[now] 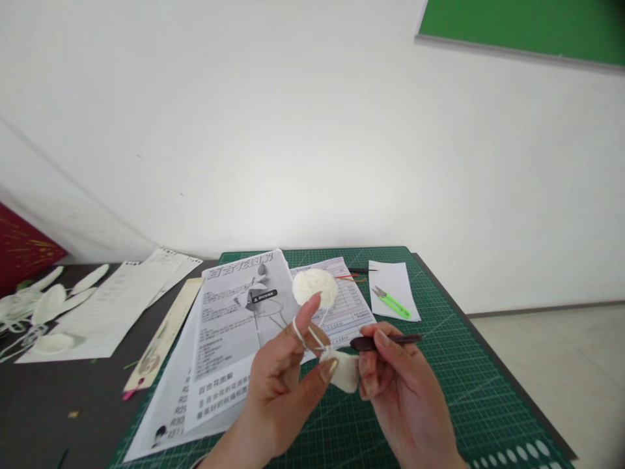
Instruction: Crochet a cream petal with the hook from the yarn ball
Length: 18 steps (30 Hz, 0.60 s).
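My left hand (288, 384) pinches a small white crochet piece (346, 372) between thumb and fingers, and its index finger points up with white yarn looped around it. My right hand (403, 384) grips a crochet hook (385, 341) by its dark brown handle, and its lower fingers touch the right edge of the piece. The hook's tip is too small to make out against the stitches. Just behind my hands, a ball of white yarn (315, 286) lies on printed sheets, a strand trailing from it towards my left hand.
A green cutting mat (469, 384) covers much of the dark table. Printed pattern sheets (229, 365) lie left, beside a cream bookmark-like strip (168, 326). Green thread snips (393, 303) rest on white paper (403, 277). White crocheted petals (51, 303) sit far left; a white wall (312, 130) stands behind.
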Tool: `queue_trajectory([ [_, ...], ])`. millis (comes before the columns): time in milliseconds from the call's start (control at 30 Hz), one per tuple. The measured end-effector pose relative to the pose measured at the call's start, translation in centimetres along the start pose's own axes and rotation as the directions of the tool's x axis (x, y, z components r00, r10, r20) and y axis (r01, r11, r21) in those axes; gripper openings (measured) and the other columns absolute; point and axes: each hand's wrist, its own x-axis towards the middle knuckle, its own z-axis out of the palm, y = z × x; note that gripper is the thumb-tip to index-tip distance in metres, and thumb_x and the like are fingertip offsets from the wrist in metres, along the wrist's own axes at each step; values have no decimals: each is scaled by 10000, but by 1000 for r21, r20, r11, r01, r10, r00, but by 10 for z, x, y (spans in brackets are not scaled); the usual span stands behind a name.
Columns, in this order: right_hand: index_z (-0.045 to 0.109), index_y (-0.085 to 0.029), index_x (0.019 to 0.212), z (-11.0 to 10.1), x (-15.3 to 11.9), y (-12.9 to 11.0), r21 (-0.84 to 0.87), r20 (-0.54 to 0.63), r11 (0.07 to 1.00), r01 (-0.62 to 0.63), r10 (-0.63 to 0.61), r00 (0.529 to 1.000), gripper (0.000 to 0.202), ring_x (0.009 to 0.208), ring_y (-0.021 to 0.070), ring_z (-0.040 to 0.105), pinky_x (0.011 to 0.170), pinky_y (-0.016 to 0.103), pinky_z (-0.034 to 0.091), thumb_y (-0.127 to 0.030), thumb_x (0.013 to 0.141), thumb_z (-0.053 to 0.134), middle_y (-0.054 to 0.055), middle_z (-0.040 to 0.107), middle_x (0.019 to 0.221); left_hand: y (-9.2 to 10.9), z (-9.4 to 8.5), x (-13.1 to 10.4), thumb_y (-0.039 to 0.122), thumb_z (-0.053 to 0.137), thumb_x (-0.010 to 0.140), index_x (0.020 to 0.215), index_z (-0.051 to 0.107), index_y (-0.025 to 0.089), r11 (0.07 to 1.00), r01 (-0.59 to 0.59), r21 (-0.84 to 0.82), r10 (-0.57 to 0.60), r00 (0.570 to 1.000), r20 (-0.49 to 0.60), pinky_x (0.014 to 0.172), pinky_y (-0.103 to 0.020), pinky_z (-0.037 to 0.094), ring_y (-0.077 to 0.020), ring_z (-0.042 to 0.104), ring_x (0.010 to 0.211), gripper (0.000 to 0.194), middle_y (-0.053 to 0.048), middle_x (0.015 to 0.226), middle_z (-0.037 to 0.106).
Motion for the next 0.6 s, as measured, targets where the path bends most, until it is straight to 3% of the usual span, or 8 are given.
queue_trajectory([
  [233, 717, -157, 832, 10, -1, 2, -86, 2, 989, 124, -124, 992, 113, 417, 82, 603, 425, 137, 506, -259, 784, 720, 16, 677, 550, 2, -1, 4, 113, 644, 812, 1323, 513, 391, 996, -78, 39, 79, 997, -24, 742, -313, 486, -145, 535, 677, 597, 14, 684, 582],
  [467, 712, -143, 812, 14, 5, 10, -117, 29, 981, 152, -150, 988, 129, 402, 79, 603, 404, 122, 487, -268, 784, 716, 18, 673, 548, -5, -6, 5, -8, 625, 765, 1347, 485, 375, 903, -268, 335, 280, 960, 14, 891, -354, 457, -155, 603, 764, 711, 10, 811, 683],
  [600, 699, -132, 798, 13, 10, 12, -156, 33, 970, 185, -182, 983, 153, 409, 90, 595, 391, 147, 499, -281, 776, 725, 17, 665, 550, -6, -9, 5, 33, 633, 781, 1377, 456, 327, 920, -225, 322, 237, 972, 2, 834, -335, 473, -159, 588, 758, 688, 8, 788, 656],
])
